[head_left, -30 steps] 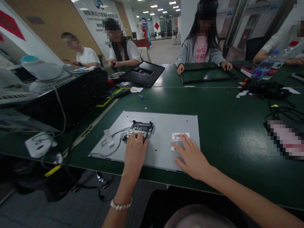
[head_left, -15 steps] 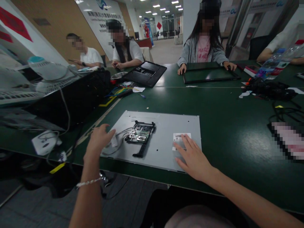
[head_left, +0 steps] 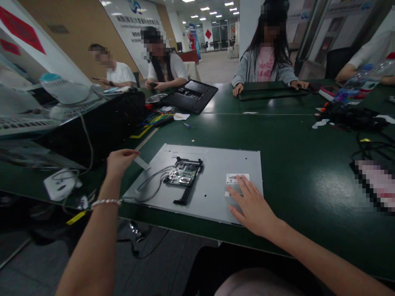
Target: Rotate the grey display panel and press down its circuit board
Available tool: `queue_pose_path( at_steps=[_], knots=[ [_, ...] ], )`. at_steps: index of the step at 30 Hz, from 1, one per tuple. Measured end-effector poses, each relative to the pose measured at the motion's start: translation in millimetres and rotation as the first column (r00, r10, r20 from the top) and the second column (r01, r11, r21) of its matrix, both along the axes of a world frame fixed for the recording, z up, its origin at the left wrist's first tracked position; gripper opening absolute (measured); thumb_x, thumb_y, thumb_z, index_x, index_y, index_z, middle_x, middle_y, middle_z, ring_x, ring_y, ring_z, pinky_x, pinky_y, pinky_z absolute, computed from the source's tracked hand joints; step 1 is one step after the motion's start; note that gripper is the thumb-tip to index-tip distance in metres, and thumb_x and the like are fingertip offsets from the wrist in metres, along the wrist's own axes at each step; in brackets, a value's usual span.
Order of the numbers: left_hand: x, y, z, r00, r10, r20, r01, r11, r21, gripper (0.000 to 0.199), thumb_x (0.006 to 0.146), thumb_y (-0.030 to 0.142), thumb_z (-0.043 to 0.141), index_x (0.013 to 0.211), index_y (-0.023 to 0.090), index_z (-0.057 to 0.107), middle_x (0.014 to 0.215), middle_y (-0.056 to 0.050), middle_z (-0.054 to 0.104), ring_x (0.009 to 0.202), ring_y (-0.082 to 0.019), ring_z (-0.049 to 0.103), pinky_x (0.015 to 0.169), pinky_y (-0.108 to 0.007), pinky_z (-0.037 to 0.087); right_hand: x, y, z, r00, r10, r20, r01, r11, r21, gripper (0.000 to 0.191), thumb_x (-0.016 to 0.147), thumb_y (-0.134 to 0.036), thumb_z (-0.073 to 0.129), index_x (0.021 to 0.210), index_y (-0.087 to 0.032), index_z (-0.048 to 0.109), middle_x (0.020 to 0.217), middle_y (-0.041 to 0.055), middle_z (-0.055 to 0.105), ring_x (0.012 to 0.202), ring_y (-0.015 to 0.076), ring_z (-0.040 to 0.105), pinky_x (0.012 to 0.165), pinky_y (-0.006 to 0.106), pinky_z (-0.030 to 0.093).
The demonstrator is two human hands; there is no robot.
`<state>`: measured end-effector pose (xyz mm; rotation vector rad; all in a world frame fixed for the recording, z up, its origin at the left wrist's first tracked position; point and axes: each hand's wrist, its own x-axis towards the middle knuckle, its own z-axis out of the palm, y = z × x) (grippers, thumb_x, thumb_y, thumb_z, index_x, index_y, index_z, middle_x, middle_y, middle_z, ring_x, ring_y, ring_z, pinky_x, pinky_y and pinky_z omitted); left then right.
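A flat grey metal panel [head_left: 216, 164] lies on the green table in front of me. On it sits a green circuit board [head_left: 182, 176] in a black bracket [head_left: 184, 195], with grey cables [head_left: 154, 176] running off to the left. My left hand [head_left: 121, 160] is raised at the panel's left edge, its fingertips pinched on one end of a strip of whitish tape [head_left: 142, 163]; the strip's other end reaches down to the panel. Spread and flat, my right hand [head_left: 249, 201] rests on the panel's right side, beside a white label [head_left: 237, 178].
A large black screen [head_left: 95, 127] and a white fan [head_left: 66, 90] stand at the left. Beyond the panel are a black plastic cover [head_left: 194, 95] and a small screwdriver [head_left: 186, 124]. Across the table, a person holds a black frame [head_left: 274, 96]. Bottles [head_left: 358, 84] stand far right.
My left hand has moved left and its fingers have closed, pulling the tape strip out from the panel. My right hand stays in place. The person opposite has tilted the black frame.
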<state>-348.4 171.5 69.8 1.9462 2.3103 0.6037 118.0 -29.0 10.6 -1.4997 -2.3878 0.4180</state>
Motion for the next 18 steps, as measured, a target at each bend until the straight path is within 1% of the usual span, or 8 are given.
queue_pose_path(
  at_steps=[2, 5, 7, 9, 11, 13, 15, 18],
  knots=[
    [1, 8, 1.3, 0.999, 0.033, -0.011, -0.033, 0.999, -0.015, 0.037, 0.078, 0.023, 0.059, 0.104, -0.001, 0.067, 0.082, -0.004, 0.072, 0.074, -0.015, 0.056, 0.068, -0.022, 0.042, 0, 0, 0.2, 1.000, -0.001, -0.001, 0.001, 1.000, 0.003, 0.056, 0.096, -0.042, 0.047, 0.147, -0.022, 0.043, 0.161, 0.0165, 0.024, 0.149, 0.0346, 0.013, 0.115, 0.053, 0.026],
    [15, 16, -1.8, 0.999, 0.026, -0.044, -0.025, 1.000, 0.004, 0.043, 0.078, 0.021, 0.059, 0.113, -0.004, 0.063, 0.100, -0.010, 0.071, 0.086, -0.017, 0.056, 0.081, -0.025, 0.043, 0, 0, -0.3, 1.000, 0.000, -0.003, 0.000, 1.000, 0.006, 0.056, 0.095, -0.041, 0.048, 0.147, -0.022, 0.043, 0.161, 0.0169, 0.024, 0.149, 0.0348, 0.014, 0.115, 0.053, 0.026],
    [32, 21, -7.9, 0.997, -0.053, -0.054, 0.054, 0.998, 0.015, 0.046, 0.080, 0.024, 0.058, 0.118, -0.001, 0.061, 0.113, -0.011, 0.067, 0.097, -0.019, 0.056, 0.089, -0.027, 0.041, 0, 1, -1.4, 1.000, 0.001, -0.005, 0.000, 1.000, 0.008, 0.056, 0.095, -0.041, 0.048, 0.147, -0.022, 0.043, 0.161, 0.0166, 0.023, 0.149, 0.0351, 0.014, 0.115, 0.054, 0.026],
    [52, 27, -16.7, 0.984, -0.175, -0.040, 0.174, 0.985, -0.010, 0.043, 0.081, 0.029, 0.059, 0.117, 0.006, 0.064, 0.120, -0.008, 0.065, 0.100, -0.018, 0.057, 0.092, -0.026, 0.041, 0, 1, -2.5, 1.000, -0.001, -0.004, 0.001, 1.000, 0.010, 0.055, 0.095, -0.041, 0.048, 0.147, -0.022, 0.043, 0.162, 0.0160, 0.023, 0.149, 0.0352, 0.015, 0.115, 0.055, 0.026],
    [70, 34, -26.2, 0.958, -0.287, 0.005, 0.287, 0.956, -0.067, 0.042, 0.078, 0.034, 0.061, 0.114, 0.012, 0.067, 0.118, -0.006, 0.066, 0.094, -0.016, 0.061, 0.088, -0.024, 0.044, 1, 1, -3.1, 1.000, -0.002, -0.003, 0.002, 1.000, 0.010, 0.055, 0.095, -0.040, 0.048, 0.147, -0.022, 0.043, 0.162, 0.0157, 0.023, 0.149, 0.0351, 0.015, 0.115, 0.055, 0.026],
    [85, 40, -34.2, 0.935, -0.349, 0.057, 0.354, 0.928, -0.121, 0.043, 0.073, 0.037, 0.064, 0.109, 0.015, 0.069, 0.112, -0.006, 0.069, 0.087, -0.017, 0.063, 0.082, -0.024, 0.047, 1, 1, -2.8, 1.000, 0.000, -0.003, 0.000, 1.000, 0.008, 0.055, 0.095, -0.041, 0.047, 0.147, -0.022, 0.043, 0.161, 0.0159, 0.023, 0.149, 0.0349, 0.014, 0.115, 0.055, 0.026],
    [94, 46, -39.5, 0.927, -0.365, 0.088, 0.374, 0.915, -0.151, 0.040, 0.069, 0.038, 0.064, 0.102, 0.015, 0.071, 0.102, -0.007, 0.071, 0.084, -0.019, 0.063, 0.077, -0.026, 0.048, 1, 1, -1.7, 1.000, 0.002, -0.004, -0.002, 1.000, 0.007, 0.055, 0.095, -0.041, 0.047, 0.147, -0.021, 0.043, 0.161, 0.0168, 0.023, 0.149, 0.0349, 0.014, 0.116, 0.054, 0.025],
    [97, 52, -42.6, 0.931, -0.352, 0.097, 0.363, 0.917, -0.163, 0.031, 0.068, 0.037, 0.063, 0.088, 0.016, 0.072, 0.089, -0.006, 0.071, 0.081, -0.020, 0.063, 0.074, -0.026, 0.047, 1, 2, -0.3, 1.000, 0.002, -0.004, -0.002, 1.000, 0.006, 0.055, 0.095, -0.040, 0.049, 0.147, -0.021, 0.044, 0.161, 0.0179, 0.024, 0.149, 0.0350, 0.014, 0.116, 0.053, 0.025]
  ],
)
